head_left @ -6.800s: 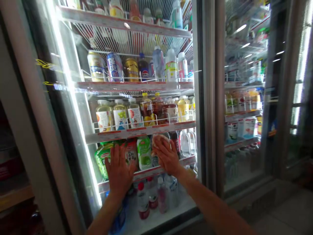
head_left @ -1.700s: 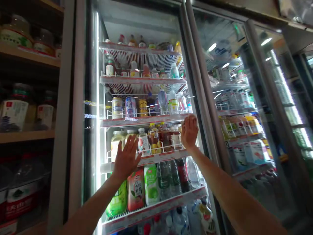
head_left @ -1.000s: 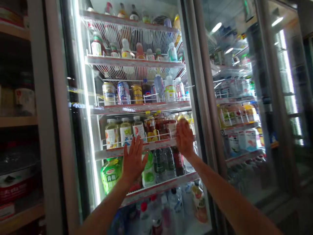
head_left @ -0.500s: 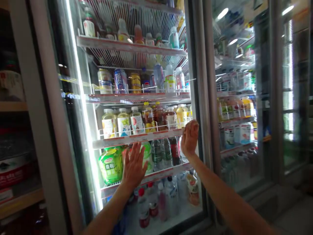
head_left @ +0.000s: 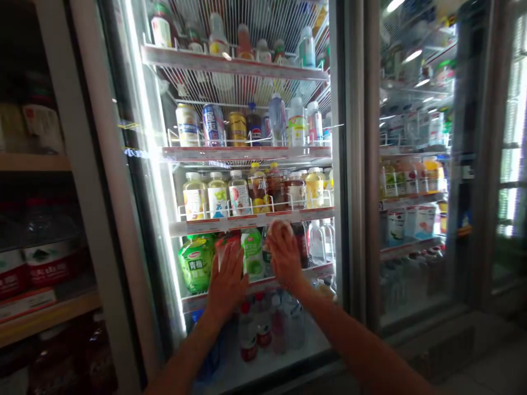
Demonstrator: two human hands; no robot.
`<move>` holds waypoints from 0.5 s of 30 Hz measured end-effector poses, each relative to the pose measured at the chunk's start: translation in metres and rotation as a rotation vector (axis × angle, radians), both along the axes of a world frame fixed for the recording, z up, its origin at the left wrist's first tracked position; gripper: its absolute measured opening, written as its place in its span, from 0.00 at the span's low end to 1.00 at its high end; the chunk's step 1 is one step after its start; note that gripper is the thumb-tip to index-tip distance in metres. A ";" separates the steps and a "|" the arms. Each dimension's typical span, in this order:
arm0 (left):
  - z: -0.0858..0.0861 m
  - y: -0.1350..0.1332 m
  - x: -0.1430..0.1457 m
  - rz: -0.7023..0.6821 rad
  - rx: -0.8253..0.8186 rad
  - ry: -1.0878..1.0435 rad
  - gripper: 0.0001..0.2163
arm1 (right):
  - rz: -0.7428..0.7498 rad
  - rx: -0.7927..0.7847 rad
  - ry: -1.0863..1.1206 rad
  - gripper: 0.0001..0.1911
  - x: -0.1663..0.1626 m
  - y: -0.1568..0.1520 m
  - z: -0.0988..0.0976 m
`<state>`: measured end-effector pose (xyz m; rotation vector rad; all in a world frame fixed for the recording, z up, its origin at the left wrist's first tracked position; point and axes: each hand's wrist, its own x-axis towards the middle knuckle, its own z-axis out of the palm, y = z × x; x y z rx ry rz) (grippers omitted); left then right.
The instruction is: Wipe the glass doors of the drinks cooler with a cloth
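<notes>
The glass door [head_left: 296, 356] of a lit drinks cooler fills the middle of the view. My left hand [head_left: 227, 277] lies flat against the glass with its fingers stretched out, holding nothing. To its right, my right hand [head_left: 284, 255] presses a pale, crumpled cloth [head_left: 281, 228] to the pane; the fingers cover most of it. Behind the glass near my left hand are a large green jug-shaped package [head_left: 196, 266] and a green bottle [head_left: 252, 252]. Dark bottles behind my right hand are partly hidden.
Inside the cooler, shelves hold juice bottles [head_left: 217, 197], cans [head_left: 213, 125] and more bottles. A metal door frame [head_left: 357, 164] stands to the right, with a second glass cooler door [head_left: 411, 274] beyond. At left is an open shelf [head_left: 37, 162] with packed bottles.
My right hand has moved left across the glass with the cloth, from near the door's right edge towards my left hand. My left hand stays on the pane. The view has shifted slightly.
</notes>
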<state>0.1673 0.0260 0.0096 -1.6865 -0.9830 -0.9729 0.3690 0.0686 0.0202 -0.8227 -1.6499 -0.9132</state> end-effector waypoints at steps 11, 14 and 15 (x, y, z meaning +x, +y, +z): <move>-0.033 -0.004 0.009 0.017 -0.065 -0.026 0.28 | -0.023 0.054 0.157 0.32 0.035 0.001 -0.031; -0.040 -0.007 0.009 0.019 -0.089 -0.026 0.28 | 0.015 -0.044 -0.096 0.31 0.023 -0.007 -0.056; -0.043 -0.009 0.008 0.011 -0.099 -0.020 0.28 | 0.004 -0.048 -0.103 0.31 0.027 -0.008 -0.060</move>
